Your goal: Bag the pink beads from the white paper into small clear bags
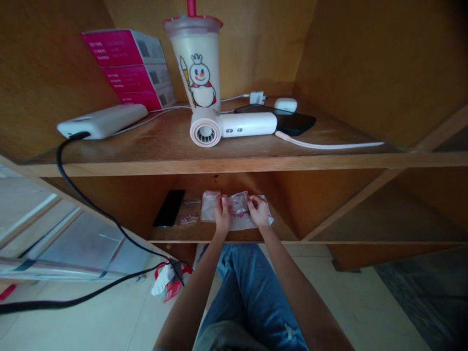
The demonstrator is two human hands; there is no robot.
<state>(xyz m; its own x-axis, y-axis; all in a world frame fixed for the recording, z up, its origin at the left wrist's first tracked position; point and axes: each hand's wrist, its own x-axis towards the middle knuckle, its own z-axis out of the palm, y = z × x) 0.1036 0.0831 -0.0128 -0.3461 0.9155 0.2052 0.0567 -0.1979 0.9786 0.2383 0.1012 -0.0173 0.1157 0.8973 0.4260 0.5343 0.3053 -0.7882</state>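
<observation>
Clear bag [239, 202], held between both hands [259, 212]

Soft light brightens the pale floor [127, 312] at left, while we find dimmer shadow inside the lower compartment [314, 195] and darkness at far right. Wide-angle stretch skews our edges; the plastic packet [239, 202] looks soft.

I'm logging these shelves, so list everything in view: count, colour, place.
Shelving: 1, brown, centre
Boxes: 3, pink-white, upper left
Cup: 1, whitish, upper shelf
Device: 1, white, before boxes
Fan: 1, white, before cup
Phones: 2, black, one per shelf
Small case: 1, white, upper shelf
Plug: 1, white, upper shelf
Strap: 1, pink, by fan
Cables: count unclear, black/white, left
Packets: several, clear, lower shelf
Bundle: 1, red-white, floor
Jeans: 1, blue, below shelves
Left hand, right hand: 2, holding packet
</observation>
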